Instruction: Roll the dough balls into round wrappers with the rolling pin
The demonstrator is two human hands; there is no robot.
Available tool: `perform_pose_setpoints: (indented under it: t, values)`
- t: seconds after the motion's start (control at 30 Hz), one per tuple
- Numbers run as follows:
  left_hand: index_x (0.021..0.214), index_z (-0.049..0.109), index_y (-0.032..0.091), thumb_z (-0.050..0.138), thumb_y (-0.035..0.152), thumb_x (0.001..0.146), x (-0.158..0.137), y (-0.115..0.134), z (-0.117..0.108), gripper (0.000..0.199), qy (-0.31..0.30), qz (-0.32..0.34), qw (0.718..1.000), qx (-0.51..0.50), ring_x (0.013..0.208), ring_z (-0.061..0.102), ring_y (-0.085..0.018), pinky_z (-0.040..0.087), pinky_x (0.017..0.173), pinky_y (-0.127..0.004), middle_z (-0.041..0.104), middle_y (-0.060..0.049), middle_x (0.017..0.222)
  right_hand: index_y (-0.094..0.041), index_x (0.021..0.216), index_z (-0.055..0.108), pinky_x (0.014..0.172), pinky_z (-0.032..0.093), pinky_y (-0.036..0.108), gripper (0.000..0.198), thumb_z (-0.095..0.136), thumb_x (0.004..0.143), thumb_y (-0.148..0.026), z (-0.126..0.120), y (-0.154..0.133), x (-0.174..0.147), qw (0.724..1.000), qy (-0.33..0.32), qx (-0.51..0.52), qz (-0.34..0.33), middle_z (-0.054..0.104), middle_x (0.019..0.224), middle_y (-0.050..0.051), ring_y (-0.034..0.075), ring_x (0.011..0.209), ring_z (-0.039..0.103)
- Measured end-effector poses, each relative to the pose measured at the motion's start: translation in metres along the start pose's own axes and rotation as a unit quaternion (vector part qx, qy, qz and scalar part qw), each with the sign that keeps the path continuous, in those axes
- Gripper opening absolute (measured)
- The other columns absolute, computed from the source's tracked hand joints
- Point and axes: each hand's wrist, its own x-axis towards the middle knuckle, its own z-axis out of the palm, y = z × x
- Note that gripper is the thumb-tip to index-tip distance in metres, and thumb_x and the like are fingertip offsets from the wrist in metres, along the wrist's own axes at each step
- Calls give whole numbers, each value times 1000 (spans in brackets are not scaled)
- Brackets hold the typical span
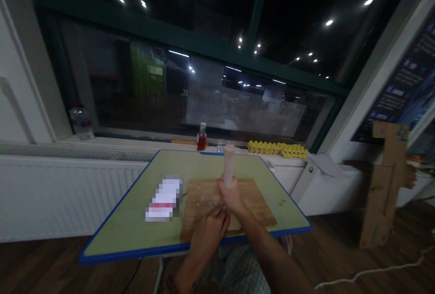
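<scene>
My right hand (231, 194) is wrapped round a pale cylinder that looks like a wooden rolling pin (229, 163), held upright above the wooden board (200, 194). White, flour-like dust marks the middle of the board. Just left of and below it, my left hand (210, 227) rests at the board's near part with its fingers bent and drawn together. Its fingertips lie close under my right hand, and whatever they hold or press is hidden. The board lies on a light green table (136, 239) with a blue edge.
Left of the board lies a blurred-out white sheet or packet (165, 201). On the windowsill stand a bottle of red sauce (201, 137), yellow egg trays (277, 149) and a clear plastic bottle (81, 124). A radiator (68, 199) is at left, a cardboard piece (384, 190) at right.
</scene>
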Motion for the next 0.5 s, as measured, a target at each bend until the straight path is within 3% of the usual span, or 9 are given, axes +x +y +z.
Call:
perform_pose_setpoints:
  t: [0.1,0.23,0.37,0.5]
  values:
    - [108,69,19,41,21,97,0,1,0,30,7,-3,1000,-11,104,66,-20,51,94,-34,68,-7,118,-23,54,38,40,25,21,23,56,61,-37,-1,-4,2,999,-35,-6,-8,35,47,-8,6,43,31]
    - [106,69,19,41,22,97,1,1,1,30,5,-13,1000,-4,96,69,-19,54,86,-32,69,-7,115,-24,55,37,39,24,21,24,53,63,-40,-2,-8,1,999,-32,23,-4,31,46,-9,7,42,28]
    - [104,70,19,42,21,96,1,1,0,28,16,-2,1000,-1,99,68,-20,53,87,-31,69,-8,112,-23,56,40,40,25,21,21,56,58,-36,-1,-6,-2,999,-50,-12,5,36,47,-8,7,44,31]
    - [104,69,18,43,19,96,0,2,-3,27,2,4,1000,10,96,68,-20,54,86,-31,70,-8,110,-24,57,37,39,24,21,25,55,63,-41,-2,-3,0,999,-26,24,9,32,45,-10,6,41,28]
